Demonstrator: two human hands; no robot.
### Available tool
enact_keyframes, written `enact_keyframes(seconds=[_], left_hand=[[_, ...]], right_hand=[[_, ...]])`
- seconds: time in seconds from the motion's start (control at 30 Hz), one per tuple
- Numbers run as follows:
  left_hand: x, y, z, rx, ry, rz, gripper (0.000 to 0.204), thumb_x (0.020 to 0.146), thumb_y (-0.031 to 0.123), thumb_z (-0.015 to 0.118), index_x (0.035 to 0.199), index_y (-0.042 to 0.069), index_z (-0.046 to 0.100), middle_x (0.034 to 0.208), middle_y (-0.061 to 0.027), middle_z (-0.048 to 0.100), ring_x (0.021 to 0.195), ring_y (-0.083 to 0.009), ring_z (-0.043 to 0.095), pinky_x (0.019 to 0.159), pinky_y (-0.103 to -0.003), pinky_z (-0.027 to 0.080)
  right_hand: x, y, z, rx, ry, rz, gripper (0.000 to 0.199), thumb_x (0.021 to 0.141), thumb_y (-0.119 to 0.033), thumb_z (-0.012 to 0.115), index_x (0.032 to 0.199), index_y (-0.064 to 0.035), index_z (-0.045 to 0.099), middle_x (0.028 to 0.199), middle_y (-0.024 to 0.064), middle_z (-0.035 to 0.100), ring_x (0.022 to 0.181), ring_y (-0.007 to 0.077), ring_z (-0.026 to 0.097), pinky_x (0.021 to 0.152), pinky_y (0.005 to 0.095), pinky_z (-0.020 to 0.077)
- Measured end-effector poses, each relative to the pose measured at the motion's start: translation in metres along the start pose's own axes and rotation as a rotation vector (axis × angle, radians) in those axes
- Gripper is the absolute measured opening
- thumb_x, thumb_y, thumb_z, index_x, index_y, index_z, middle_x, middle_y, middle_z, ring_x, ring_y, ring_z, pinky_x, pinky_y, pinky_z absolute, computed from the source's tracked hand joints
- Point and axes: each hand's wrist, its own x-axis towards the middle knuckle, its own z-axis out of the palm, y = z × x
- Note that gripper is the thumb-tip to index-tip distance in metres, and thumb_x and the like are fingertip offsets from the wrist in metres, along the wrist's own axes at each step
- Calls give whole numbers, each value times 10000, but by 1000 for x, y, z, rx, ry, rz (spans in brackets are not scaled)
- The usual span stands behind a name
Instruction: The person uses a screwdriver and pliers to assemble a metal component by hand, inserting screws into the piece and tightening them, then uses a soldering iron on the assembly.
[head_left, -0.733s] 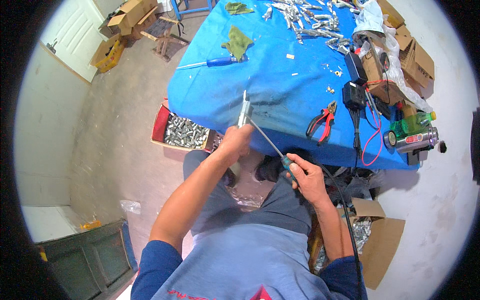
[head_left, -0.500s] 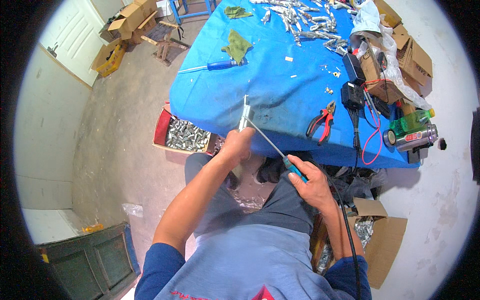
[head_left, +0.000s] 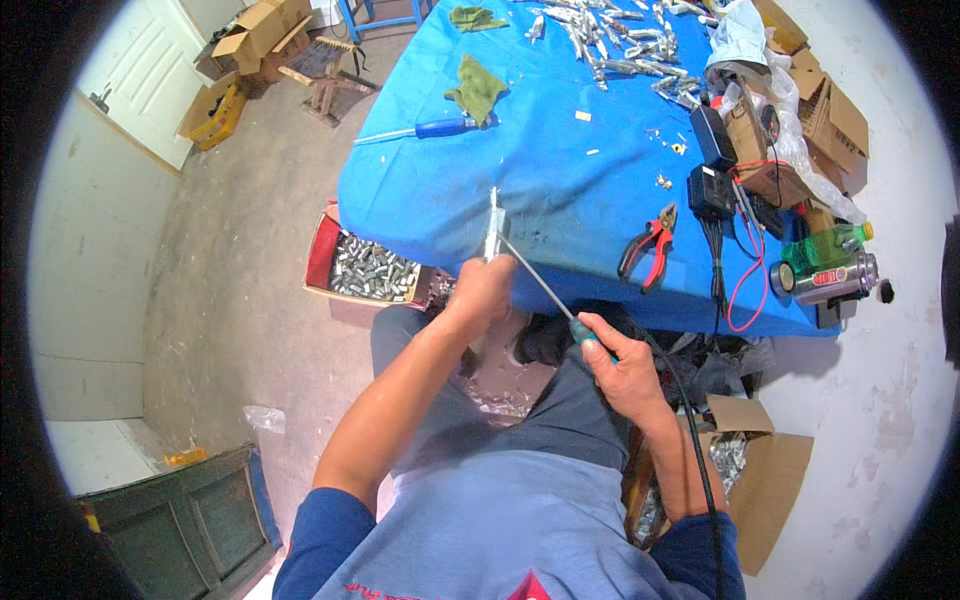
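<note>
My left hand is closed around the lower end of a slim silver-white metal part, held near the front edge of the blue-covered table. The part points away from me, with a thin tip at its far end. In my right hand is a screwdriver with a teal handle and a long thin shaft. Its shaft slants up and left, and the tip meets the part's right side just above my left fingers. Whether the tip sits in a gap or only rests on the side, I cannot tell.
Red-handled pliers lie to the right, a blue screwdriver and green cloth farther left. Silver parts are heaped at the back. Adapters, a green bottle and a flask line the right. Below stands a box of metal pieces.
Both hands have shifted very slightly, the left a little to the right along with the metal part. The screwdriver still touches the part's side, and both grips are kept.
</note>
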Motion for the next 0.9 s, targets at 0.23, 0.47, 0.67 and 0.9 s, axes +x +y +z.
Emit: enact_keyframes(seconds=[0.23, 0.47, 0.67, 0.9], left_hand=[[-10, 10, 9, -85, 16, -27, 303, 885, 215, 565, 655, 161, 376, 523, 55, 317, 402, -88, 272, 382, -278, 192], [-10, 11, 5, -42, 24, -30, 315, 885, 220, 570, 648, 177, 368, 523, 62, 312, 401, -79, 275, 378, -272, 207], [-8, 5, -2, -5, 39, -11, 320, 879, 225, 575, 640, 180, 368, 520, 65, 315, 392, -84, 271, 370, -279, 204], [-3, -4, 13, 52, 121, 37, 326, 875, 255, 597, 646, 165, 383, 529, 54, 354, 398, -95, 300, 371, -288, 222]], right_hand=[[9, 1, -13, 607, -204, 558, 383, 968, -239, 578, 1314, -77, 563, 765, 26, 607, 492, 63, 492, 405, 204, 386], [6, 25, 4, 1057, -232, 739, 395, 971, -287, 578, 1322, -109, 539, 763, 28, 606, 475, 50, 475, 347, 163, 316], [1, 3, -16, 473, -93, 491, 467, 960, -282, 608, 1374, -89, 514, 785, 15, 620, 527, 36, 509, 414, 173, 369], [12, -12, 5, 642, 94, 350, 255, 883, -144, 669, 1049, 36, 594, 778, 49, 609, 557, 76, 533, 469, 220, 421]])
